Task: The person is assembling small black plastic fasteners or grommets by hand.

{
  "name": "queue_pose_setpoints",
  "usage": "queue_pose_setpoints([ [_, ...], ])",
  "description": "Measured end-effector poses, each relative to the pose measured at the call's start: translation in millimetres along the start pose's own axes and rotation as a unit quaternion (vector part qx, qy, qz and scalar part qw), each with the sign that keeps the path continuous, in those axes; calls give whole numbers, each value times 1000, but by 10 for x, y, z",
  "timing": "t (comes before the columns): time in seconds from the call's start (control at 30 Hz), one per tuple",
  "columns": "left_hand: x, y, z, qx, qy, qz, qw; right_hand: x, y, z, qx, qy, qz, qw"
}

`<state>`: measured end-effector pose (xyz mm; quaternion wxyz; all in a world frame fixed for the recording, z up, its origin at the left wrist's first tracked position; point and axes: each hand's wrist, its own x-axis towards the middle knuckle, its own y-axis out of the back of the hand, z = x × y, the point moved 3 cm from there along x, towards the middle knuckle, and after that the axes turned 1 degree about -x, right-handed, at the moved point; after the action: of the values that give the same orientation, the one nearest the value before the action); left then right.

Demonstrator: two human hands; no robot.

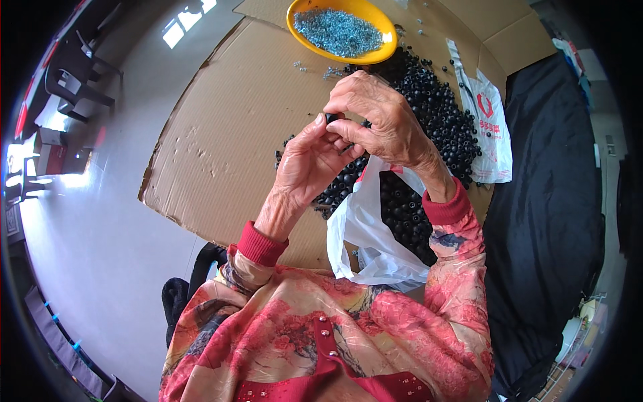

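Observation:
My left hand [303, 159] and my right hand [383, 119] meet above the cardboard. Between their thumbs and fingertips they pinch a small black part [331, 118]; its exact shape is mostly covered by the fingers. Under and beyond my right hand spreads a heap of small round black parts [447, 124], some showing a hole. Below my right wrist, a white plastic bag [348, 231] lies opened, with more black parts [405, 214] inside it. Past my fingertips, a few small silvery metal pieces [333, 72] lie loose on the cardboard.
A yellow bowl [387, 50] full of small silvery metal pieces [338, 32] stands at the far edge of the cardboard sheet [214, 134]. A flattened white printed bag [494, 134] lies right of the heap. Black cloth [542, 221] covers the right side. Chairs [77, 80] stand far left.

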<state>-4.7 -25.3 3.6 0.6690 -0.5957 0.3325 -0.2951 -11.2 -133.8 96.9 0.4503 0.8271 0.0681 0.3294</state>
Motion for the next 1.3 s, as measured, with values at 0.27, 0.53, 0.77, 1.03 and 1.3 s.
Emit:
queue_pose_setpoints([
  [0.27, 59, 91, -66, -23, 9, 33, 999, -89, -100, 73, 23, -22, 20, 999],
  [0.53, 87, 344, 36, 85, 6, 30, 996, -441, 46, 818, -3, -267, -33, 963],
  [0.77, 115, 454, 217, 125, -48, 101, 986, -614, -417, 1397, -220, -178, -63, 957],
  [1.03, 136, 481, 305, 128, -76, 116, 982, -503, -694, 1579, -271, -198, -57, 940],
  [1.3, 184, 467, 271, 46, -52, 68, 995, -247, -394, 955, -67, -177, -51, 981],
])
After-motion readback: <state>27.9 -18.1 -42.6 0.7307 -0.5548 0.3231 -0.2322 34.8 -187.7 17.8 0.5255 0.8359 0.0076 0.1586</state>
